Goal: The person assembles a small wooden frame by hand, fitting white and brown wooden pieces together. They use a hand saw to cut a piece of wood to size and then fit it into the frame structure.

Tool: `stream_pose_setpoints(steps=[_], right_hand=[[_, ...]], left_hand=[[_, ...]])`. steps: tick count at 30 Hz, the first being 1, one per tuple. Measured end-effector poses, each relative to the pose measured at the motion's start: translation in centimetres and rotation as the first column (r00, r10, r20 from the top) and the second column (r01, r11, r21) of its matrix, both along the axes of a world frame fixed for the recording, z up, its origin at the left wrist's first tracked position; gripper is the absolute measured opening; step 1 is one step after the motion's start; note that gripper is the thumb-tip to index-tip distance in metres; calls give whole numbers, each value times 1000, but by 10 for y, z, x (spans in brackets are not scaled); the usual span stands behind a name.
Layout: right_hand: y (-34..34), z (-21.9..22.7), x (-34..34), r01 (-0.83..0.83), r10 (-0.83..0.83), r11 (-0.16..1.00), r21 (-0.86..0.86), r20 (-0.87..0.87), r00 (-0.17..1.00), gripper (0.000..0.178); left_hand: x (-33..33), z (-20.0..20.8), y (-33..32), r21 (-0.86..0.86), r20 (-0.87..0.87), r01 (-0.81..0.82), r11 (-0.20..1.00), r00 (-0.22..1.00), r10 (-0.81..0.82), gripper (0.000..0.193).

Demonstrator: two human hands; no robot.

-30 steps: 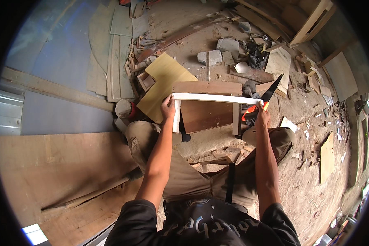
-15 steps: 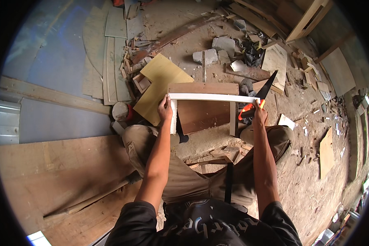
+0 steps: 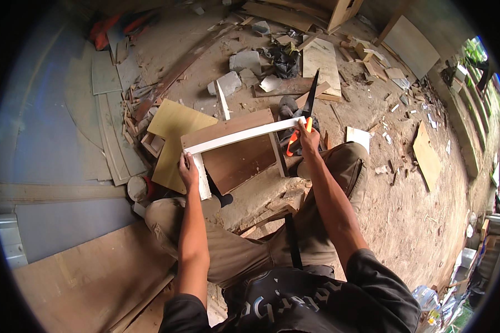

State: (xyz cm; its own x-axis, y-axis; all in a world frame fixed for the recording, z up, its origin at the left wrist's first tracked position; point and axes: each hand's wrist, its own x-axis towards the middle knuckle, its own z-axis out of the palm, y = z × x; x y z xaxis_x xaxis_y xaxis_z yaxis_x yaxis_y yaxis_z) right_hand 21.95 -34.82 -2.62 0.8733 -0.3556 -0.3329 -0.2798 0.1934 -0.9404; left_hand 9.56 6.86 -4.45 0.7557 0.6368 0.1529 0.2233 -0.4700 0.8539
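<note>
Head view: the left hand (image 3: 189,172) and right hand (image 3: 310,140) gripped opposite ends of a white strip (image 3: 244,136), which lay along the near upper edge of a wooden frame (image 3: 228,127), corner to corner; the right also clasped a saw (image 3: 312,97). Even pressure at both corners probably suited keeping it flush. Near the left knee (image 3: 169,216) stood a red bucket (image 3: 141,190), contents unclear.

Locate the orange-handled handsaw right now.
In the head view, the handsaw is right of centre, in the right hand at the right end of the white strip, pointing toward the picture's top.
</note>
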Motion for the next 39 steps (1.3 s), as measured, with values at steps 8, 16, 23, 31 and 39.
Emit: stream_pose_setpoints(steps=[8,16,23,31,39], right_hand=[[10,2,8,42,-51,989,144,55,997,32],[15,-20,14,154,-156,971,180,-6,988,36],[2,1,-19,163,-202,824,-543,-12,979,62],[10,113,-73,49,16,834,-550,113,993,44],[14,160,-153,-282,333,900,-332,109,937,29]], left_hand=[[0,19,-10,82,17,-1,997,1000,-1,60],[2,13,-13,108,-15,5,994,1000,-3,59],[-2,24,-22,105,12,-33,994,999,32,62],[-3,67,-46,504,141,6,864,986,-89,86],[99,114,-158,630,-213,630,455,703,-678,106]])
